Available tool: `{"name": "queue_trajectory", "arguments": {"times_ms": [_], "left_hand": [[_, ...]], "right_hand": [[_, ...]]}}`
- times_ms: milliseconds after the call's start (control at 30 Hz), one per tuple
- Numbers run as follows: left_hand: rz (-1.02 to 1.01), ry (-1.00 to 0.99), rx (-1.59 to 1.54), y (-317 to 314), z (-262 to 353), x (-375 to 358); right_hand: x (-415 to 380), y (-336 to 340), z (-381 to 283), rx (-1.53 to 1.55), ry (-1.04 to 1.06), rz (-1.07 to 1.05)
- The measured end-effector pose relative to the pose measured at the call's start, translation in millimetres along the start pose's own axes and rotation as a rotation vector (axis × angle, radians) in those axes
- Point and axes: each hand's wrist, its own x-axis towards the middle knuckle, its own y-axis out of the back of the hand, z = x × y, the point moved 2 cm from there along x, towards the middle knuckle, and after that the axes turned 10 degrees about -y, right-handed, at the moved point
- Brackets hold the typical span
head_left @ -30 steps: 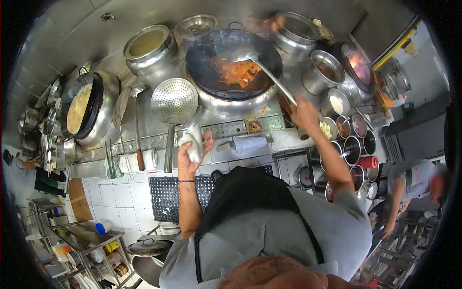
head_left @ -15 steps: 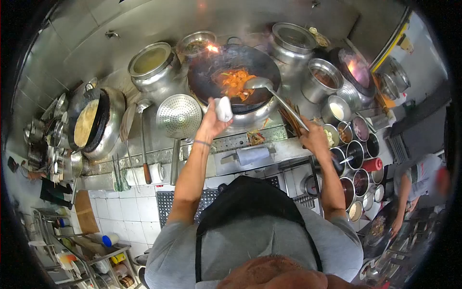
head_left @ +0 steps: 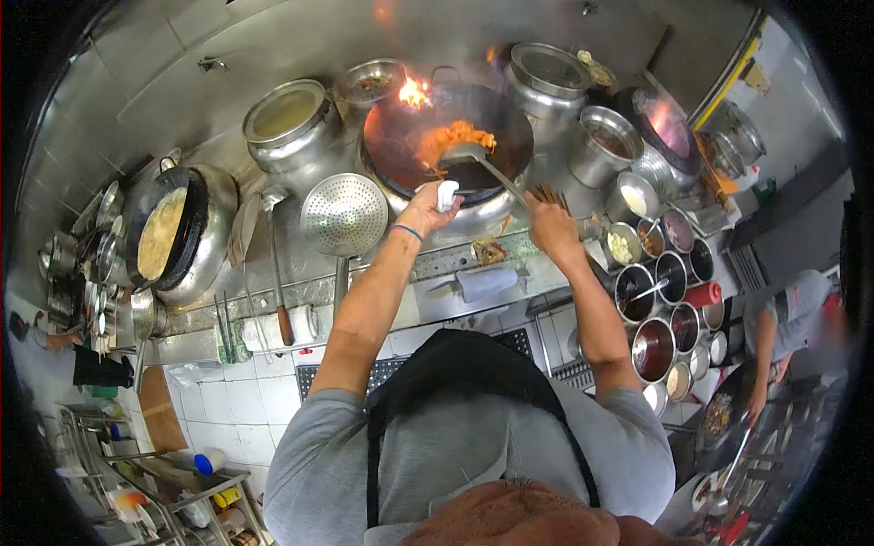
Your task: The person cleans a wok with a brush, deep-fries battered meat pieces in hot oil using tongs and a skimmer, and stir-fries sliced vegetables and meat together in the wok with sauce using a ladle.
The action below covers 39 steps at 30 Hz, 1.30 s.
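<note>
A large dark wok [head_left: 382, 150] sits over the burner with orange-coated food [head_left: 455, 136] in it. My left hand [head_left: 426, 214] is closed round a folded white cloth [head_left: 446, 195] at the wok's near rim. Whether a wok handle lies under the cloth is hidden. My right hand [head_left: 552, 227] grips the long handle of a metal ladle [head_left: 469, 152], whose bowl is in the wok against the near side of the food. Flame [head_left: 414, 92] rises at the wok's far left edge.
A perforated strainer [head_left: 344, 214] lies left of the wok, beside lidded steel pots [head_left: 289, 114]. Several containers of sauces and ingredients [head_left: 654, 346] stand to the right. Another wok [head_left: 164, 232] is at far left. A co-worker [head_left: 787, 318] stands at far right, handling another wok.
My left hand has moved right with the cloth and closed at the wok's rim. My right hand and the ladle have shifted left. The food has moved up the wok, and the flame has grown.
</note>
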Motion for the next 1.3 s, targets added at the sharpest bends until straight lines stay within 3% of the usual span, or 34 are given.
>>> {"name": "queue_trajectory", "arguments": {"times_ms": [67, 133, 200, 300, 400, 500, 533, 600, 700, 733, 867, 1033, 1133, 1167, 1267, 1300], "left_hand": [[-0.02, 0.072, -0.039, 3.6, -3.3, -10.4], [-0.033, 0.088, 0.046, -13.1, -13.9, -68.0], [-0.078, 0.235, 0.004, -33.3, -10.5, -108.6], [-0.122, 0.311, -0.123, -44.6, 6.2, -81.6], [-0.119, 0.151, -0.043, -37.7, 6.1, -51.0], [0.005, -0.078, -0.064, -10.1, -35.3, -52.5], [0.013, -0.058, -0.025, 4.2, -48.1, -62.1], [-0.162, -0.006, 0.082, 37.9, -61.4, -71.0], [-0.051, -0.061, 0.008, 20.5, -49.1, -70.9], [0.053, -0.092, -0.026, 5.8, -41.4, -63.7], [0.002, 0.061, -0.059, -34.9, -13.1, -77.3], [-0.031, 0.237, -0.122, -65.6, 8.3, -93.4], [0.01, 0.161, -0.087, -50.9, 2.3, -56.2], [-0.051, 0.054, -0.064, -37.3, -5.5, -41.6], [0.066, -0.083, -0.1, -13.6, -40.7, -47.1], [0.082, -0.046, -0.05, -10.7, -48.1, -61.7]], "right_hand": [[-1.5, -3.2, -1.0, -0.017, 0.041, 0.022], [-23.0, 44.7, -7.3, 0.033, 0.039, -0.074], [-33.6, 69.0, -4.8, 0.032, 0.054, -0.139], [-19.3, 73.7, -34.2, -0.04, 0.021, -0.111], [27.1, 47.8, -54.6, -0.043, -0.048, -0.068], [64.2, -1.0, -55.3, -0.05, -0.03, 0.022], [60.4, 2.6, -49.5, 0.005, -0.004, 0.062], [41.7, 15.0, -31.9, 0.113, 0.052, 0.149], [-0.2, 78.2, -11.3, 0.022, -0.08, -0.015], [-2.5, 74.1, 12.1, -0.011, 0.019, 0.071], [-33.6, 120.1, 37.7, -0.017, 0.011, -0.053], [-6.9, 102.9, 19.4, -0.108, 0.064, -0.091], [46.9, 52.9, 4.4, -0.056, 0.087, -0.018], [61.5, 35.1, 0.8, -0.026, 0.09, 0.025], [72.2, 18.0, -2.3, 0.204, 0.016, 0.028], [80.7, -5.6, 14.5, 0.306, 0.049, 0.117]]}}
